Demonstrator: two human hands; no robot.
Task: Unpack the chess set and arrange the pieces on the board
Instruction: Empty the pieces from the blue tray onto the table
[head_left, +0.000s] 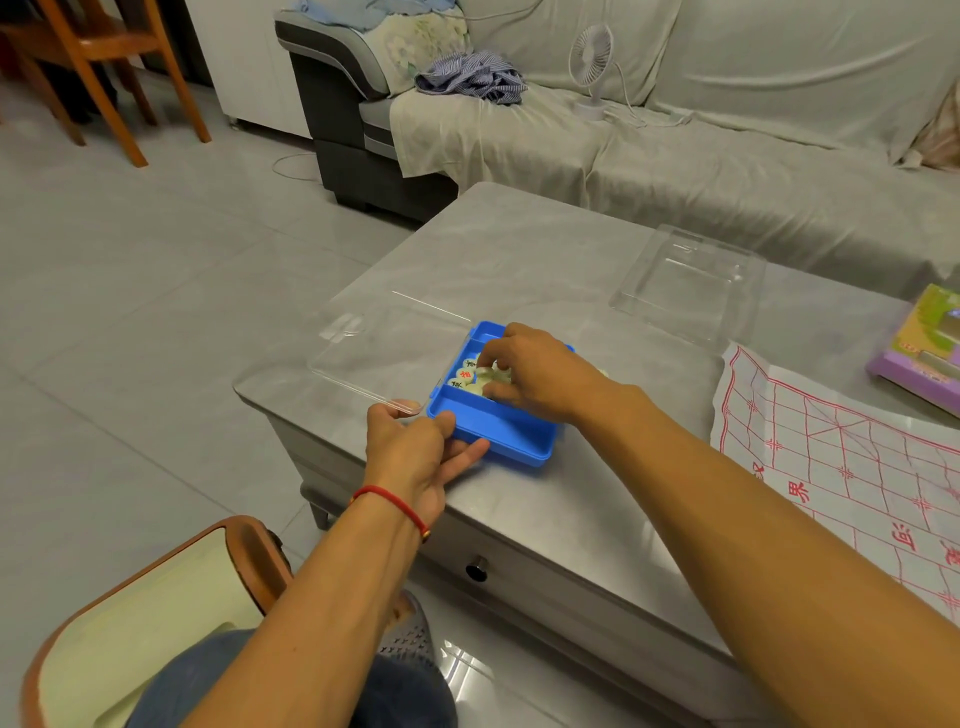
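Grey desk (519, 249): blue box (498, 434), left hand (410, 447) gripping its corner; right hand (530, 374) pinching pieces (467, 371) inside; clear lid (685, 291) and paper board (841, 457) to the right.

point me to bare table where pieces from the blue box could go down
Bare grey table lies behind the blue box, toward the sofa. Crowded: clear lid on its left, paper board on the right.
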